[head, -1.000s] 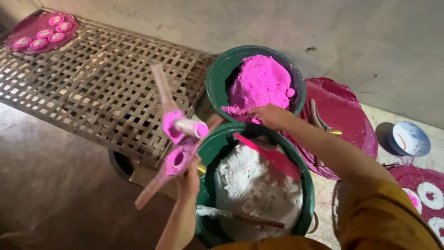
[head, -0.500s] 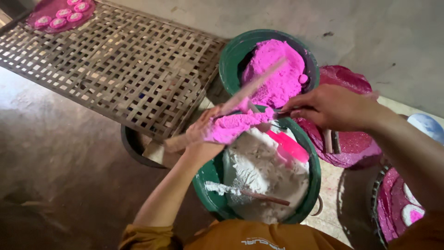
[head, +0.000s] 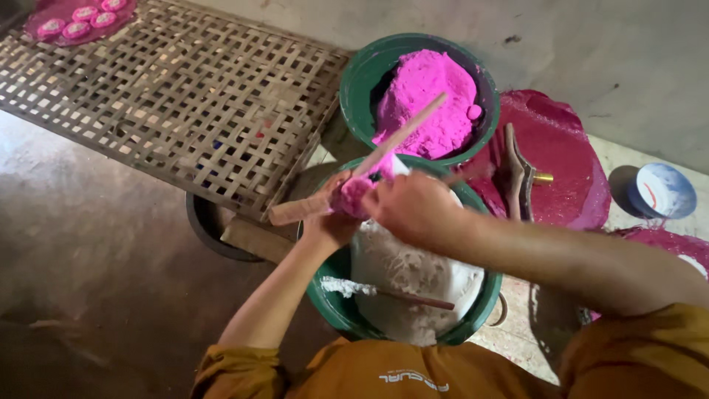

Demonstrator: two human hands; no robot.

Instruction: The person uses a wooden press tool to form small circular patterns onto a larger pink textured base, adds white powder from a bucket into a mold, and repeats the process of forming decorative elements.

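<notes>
My left hand (head: pixel 330 222) grips a long wooden mould (head: pixel 384 151) smeared with pink, held slantwise over a green basin (head: pixel 332 295) of white powder. My right hand (head: pixel 413 207) is closed against the mould's middle, pressing a lump of pink powder (head: pixel 353 193) into it. Behind stands a second green basin (head: pixel 362 81) heaped with bright pink powder (head: pixel 432 100). A thin stick (head: pixel 399 297) coated in white lies across the white powder.
A woven bamboo rack (head: pixel 162 103) spans the left, with a pink tray of moulded pink pieces (head: pixel 77 18) at its far corner. A pink-stained round tray (head: pixel 569 162) with a wooden tool lies right, beside a small blue-white bowl (head: pixel 665 191).
The mould has swung from upright to slanted over the white basin. My right hand left the pink basin and came onto the mould with pink powder.
</notes>
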